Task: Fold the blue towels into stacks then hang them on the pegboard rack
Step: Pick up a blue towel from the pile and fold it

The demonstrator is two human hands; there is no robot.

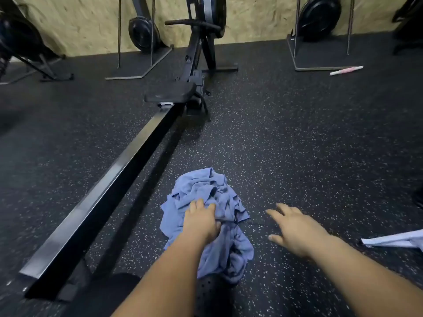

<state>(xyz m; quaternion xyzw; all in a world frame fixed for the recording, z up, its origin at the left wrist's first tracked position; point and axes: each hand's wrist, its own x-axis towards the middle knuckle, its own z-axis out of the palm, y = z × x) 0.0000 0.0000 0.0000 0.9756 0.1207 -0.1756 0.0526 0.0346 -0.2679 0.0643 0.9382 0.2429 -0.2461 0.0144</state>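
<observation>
My left hand (201, 221) lies on top of the blue towels (206, 195) with its fingers bent down into the cloth, gripping a fold as far as I can tell. My right hand (295, 229) is spread flat and holds nothing, hovering over the bare floor (309, 145) just beside the heap.

The risk I see is pulling up more than one towel at once. They lie so tangled that a tug on one fold would likely drag its neighbours along, and I would end up with a knot instead of a single sheet. The speckled rubber floor may also pass grit to the cloth if I spread it out there. The rowing machine rail (103, 191) runs close on my left, so a towel flung open that way could drape over it.

The towels sit on the floor right in front of me, a crumpled, soft blue mound, thin and deeply creased, with loose corners trailing out at the left and right. None is folded yet. I cannot see the pegboard rack from here.
</observation>
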